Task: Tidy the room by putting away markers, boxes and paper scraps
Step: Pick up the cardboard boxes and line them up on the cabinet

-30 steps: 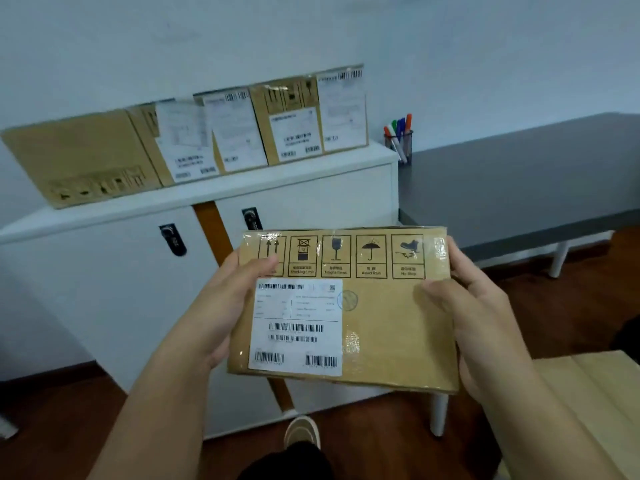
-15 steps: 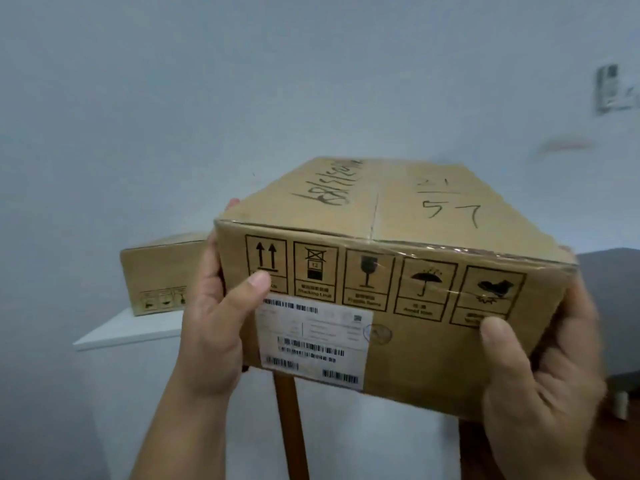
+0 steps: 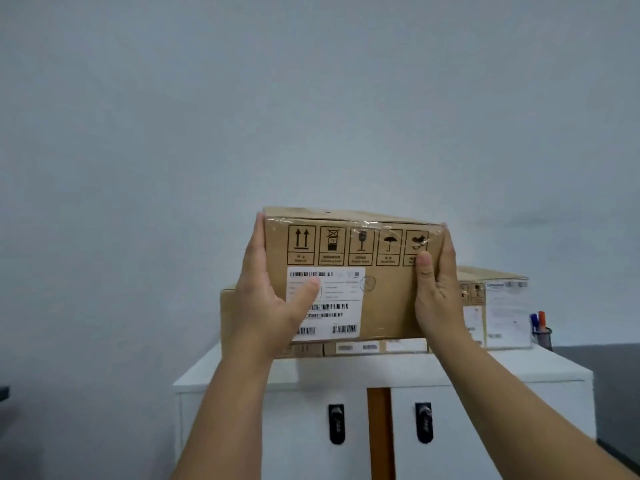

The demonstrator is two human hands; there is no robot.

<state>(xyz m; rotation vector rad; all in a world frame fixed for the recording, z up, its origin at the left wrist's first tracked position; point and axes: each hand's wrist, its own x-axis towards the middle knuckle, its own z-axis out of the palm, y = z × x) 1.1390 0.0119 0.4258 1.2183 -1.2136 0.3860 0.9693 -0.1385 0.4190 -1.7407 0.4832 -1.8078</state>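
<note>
I hold a brown cardboard box (image 3: 384, 292) with handling symbols and a white barcode label on its near face. My left hand (image 3: 268, 296) grips its left side with the thumb across the label. My right hand (image 3: 438, 289) grips its right side. The box is at arm's length above the row of cardboard boxes (image 3: 498, 299) that stands on the white cabinet (image 3: 381, 370); I cannot tell whether it rests on them. It hides most of that row.
A mesh cup of markers (image 3: 541, 329) stands at the cabinet's right end. The cabinet has two doors with black locks (image 3: 336, 423). A dark table edge (image 3: 616, 445) shows at the lower right. A plain wall fills the view above.
The box has gone from close to my chest, up and forward, to over the row of boxes on the cabinet. Both hands kept their hold throughout.
</note>
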